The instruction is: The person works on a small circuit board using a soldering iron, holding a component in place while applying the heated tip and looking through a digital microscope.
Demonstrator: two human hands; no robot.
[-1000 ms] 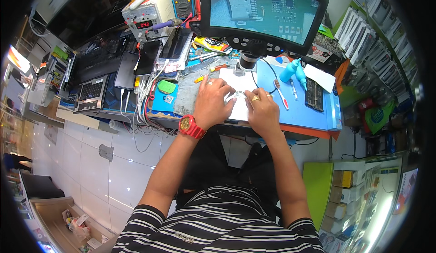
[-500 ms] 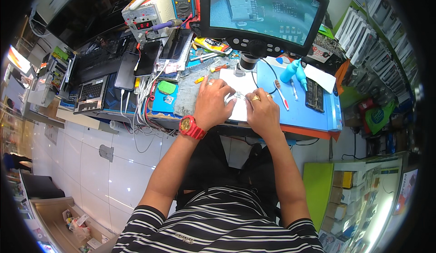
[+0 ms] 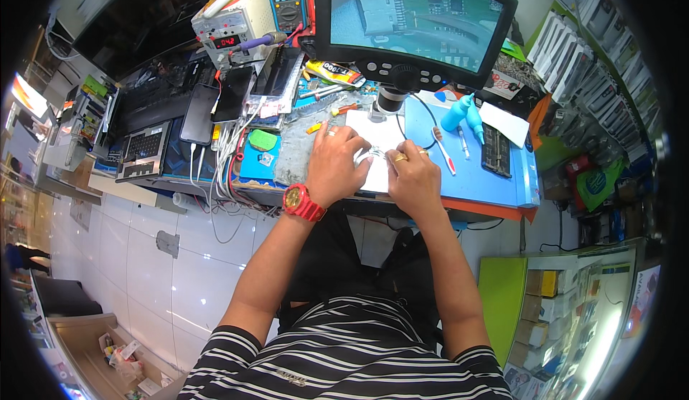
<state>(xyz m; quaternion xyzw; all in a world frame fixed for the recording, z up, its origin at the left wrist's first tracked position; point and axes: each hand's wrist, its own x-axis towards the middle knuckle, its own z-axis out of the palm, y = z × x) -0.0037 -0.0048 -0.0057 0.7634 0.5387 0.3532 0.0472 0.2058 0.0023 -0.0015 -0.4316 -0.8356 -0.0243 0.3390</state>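
Observation:
My left hand (image 3: 337, 160), with a red watch (image 3: 301, 203) at the wrist, rests on the white sheet (image 3: 377, 179) with its thumb and forefinger curled toward a small item (image 3: 374, 152). That item is too small and covered to name. My right hand (image 3: 415, 177) faces it from the other side, fingertips pinched together at the item's edge; what they hold is hidden. Above both hands hangs a microscope lens (image 3: 391, 100). Its screen (image 3: 423, 16) shows a magnified green circuit board with a metal connector and a blurred long shape.
Right of my hands, a toothbrush (image 3: 444, 151), blue bottles (image 3: 455, 115) and a black slotted plate (image 3: 496, 150) lie on a blue mat (image 3: 459, 185). To the left are a green sponge (image 3: 263, 139), cables (image 3: 228, 142), phones (image 3: 197, 113) and a power supply (image 3: 233, 30).
The board on the screen has shifted slightly, and a blurred long shape now crosses it. My right fingertips have moved slightly left; my left hand stays in place. The power supply's readout has changed.

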